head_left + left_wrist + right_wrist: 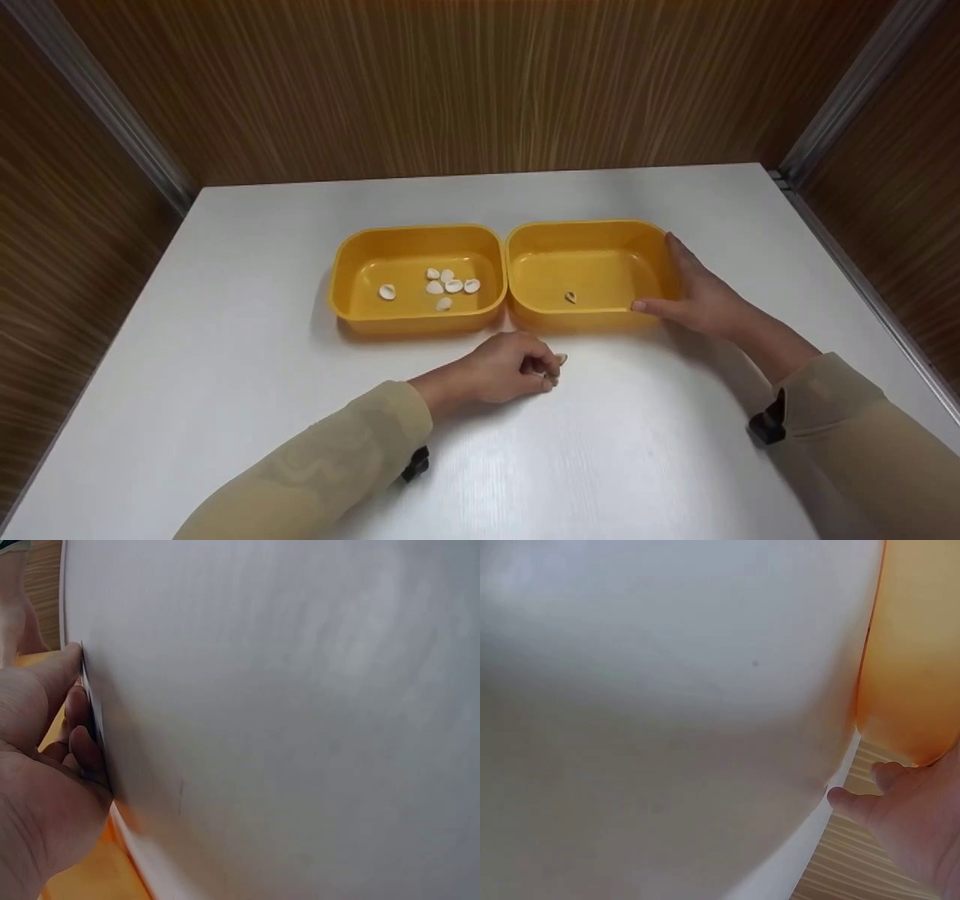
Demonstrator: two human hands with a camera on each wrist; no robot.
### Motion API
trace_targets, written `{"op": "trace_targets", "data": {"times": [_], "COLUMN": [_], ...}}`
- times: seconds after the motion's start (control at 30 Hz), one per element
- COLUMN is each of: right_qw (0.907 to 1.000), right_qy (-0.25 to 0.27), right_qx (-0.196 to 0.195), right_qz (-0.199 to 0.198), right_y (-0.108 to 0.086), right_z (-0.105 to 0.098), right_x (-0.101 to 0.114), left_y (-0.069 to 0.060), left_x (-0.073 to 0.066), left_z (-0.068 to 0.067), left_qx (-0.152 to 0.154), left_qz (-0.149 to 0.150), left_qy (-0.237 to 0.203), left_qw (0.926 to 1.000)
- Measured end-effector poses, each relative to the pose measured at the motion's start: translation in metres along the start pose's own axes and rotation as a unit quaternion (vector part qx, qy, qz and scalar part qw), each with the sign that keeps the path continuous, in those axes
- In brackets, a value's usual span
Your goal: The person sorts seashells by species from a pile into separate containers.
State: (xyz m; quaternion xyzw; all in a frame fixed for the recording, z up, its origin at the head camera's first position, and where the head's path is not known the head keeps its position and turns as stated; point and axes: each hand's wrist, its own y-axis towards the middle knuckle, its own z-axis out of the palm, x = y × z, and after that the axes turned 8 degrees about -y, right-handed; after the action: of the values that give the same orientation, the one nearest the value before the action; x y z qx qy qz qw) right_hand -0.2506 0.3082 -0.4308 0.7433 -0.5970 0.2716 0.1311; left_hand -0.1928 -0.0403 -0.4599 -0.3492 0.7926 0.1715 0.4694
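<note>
My left hand (510,367) is low over the white table in front of the two boxes. Its thumb and curled forefinger pinch a small pale seashell (551,380), mostly hidden by the fingertips. Just beyond them, another small shell (562,358) lies partly covered. My right hand (701,296) rests against the right end of the right yellow box (581,319), thumb over the front rim and fingers spread along the side. One small brownish shell (571,297) is inside that box. Several white shells (453,286) lie in the left yellow box (416,326).
Both boxes stand side by side on the white table (247,300), their ends nearly touching. Wood-grain panels (465,90) enclose the back and sides. Dark wrist devices (769,424) hang below both sleeves.
</note>
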Motion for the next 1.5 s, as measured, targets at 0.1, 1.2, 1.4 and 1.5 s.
{"op": "trace_targets", "data": {"times": [0.1, 1.2, 1.4, 1.5], "right_qw": [1.0, 0.9997, 0.9996, 0.9997], "right_qy": [0.0, -0.021, -0.027, -0.024], "right_qx": [-0.002, 0.011, 0.011, 0.01], "right_qz": [-0.005, 0.003, 0.006, 0.004], "right_y": [0.0009, -0.002, -0.0011, -0.0004], "right_z": [0.0001, -0.0005, -0.0016, -0.0019], "right_x": [0.0, 0.0011, 0.0026, 0.0026], "left_y": [-0.0001, -0.0073, -0.007, -0.0077], "left_x": [-0.0006, -0.0037, -0.0056, -0.0078], "left_z": [0.0001, 0.0037, 0.0026, 0.0007], "left_qx": [0.004, 0.024, 0.019, 0.022], "left_qz": [0.002, 0.054, 0.036, 0.015], "left_qy": [0.003, -0.039, -0.015, -0.007], "left_qw": [1.0, 0.9975, 0.999, 0.9996]}}
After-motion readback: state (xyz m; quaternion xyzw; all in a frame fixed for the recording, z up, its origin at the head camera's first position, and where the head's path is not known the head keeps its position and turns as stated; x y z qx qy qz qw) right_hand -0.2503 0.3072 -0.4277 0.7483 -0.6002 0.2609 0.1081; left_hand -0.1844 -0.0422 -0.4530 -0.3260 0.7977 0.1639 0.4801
